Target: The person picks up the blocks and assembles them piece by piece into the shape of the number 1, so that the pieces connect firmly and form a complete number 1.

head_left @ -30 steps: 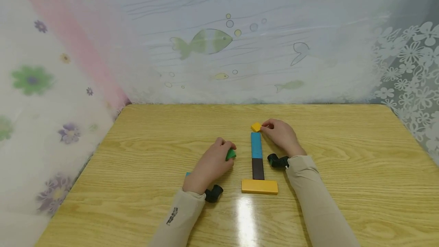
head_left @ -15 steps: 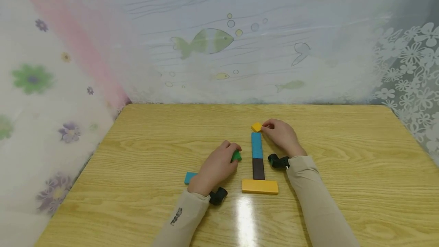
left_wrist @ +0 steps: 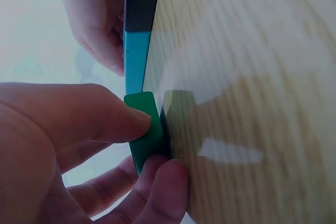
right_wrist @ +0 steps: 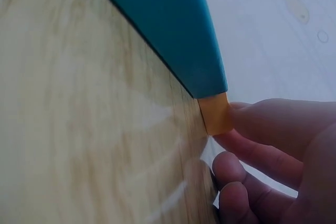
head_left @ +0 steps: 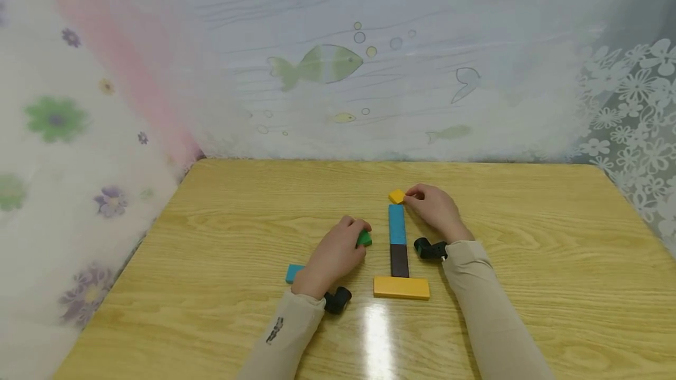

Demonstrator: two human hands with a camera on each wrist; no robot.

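My left hand [head_left: 338,254] pinches a green block [left_wrist: 144,129] between thumb and fingers, low over the table and left of a column of blocks. At the column's far end, my right hand [head_left: 434,210] has thumb and forefinger on a small yellow block [head_left: 396,196], turned cornerwise beyond the blue block [head_left: 397,223]. Below the blue one lies a dark block [head_left: 399,260], and a long yellow block [head_left: 401,288] lies crosswise at the near end. Another blue block [head_left: 293,273] is partly hidden behind my left wrist.
All the blocks lie on a wood-grain table [head_left: 222,216]. A patterned curtain [head_left: 317,98] hangs along the table's far edge, and a flowered one stands on the left. A black wrist camera [head_left: 338,300] sits beside my left wrist, another [head_left: 430,248] beside the right.
My left hand has moved slightly right with the green block, toward the column, then stopped. More of the loose blue block shows. The right hand stays at the small yellow block.
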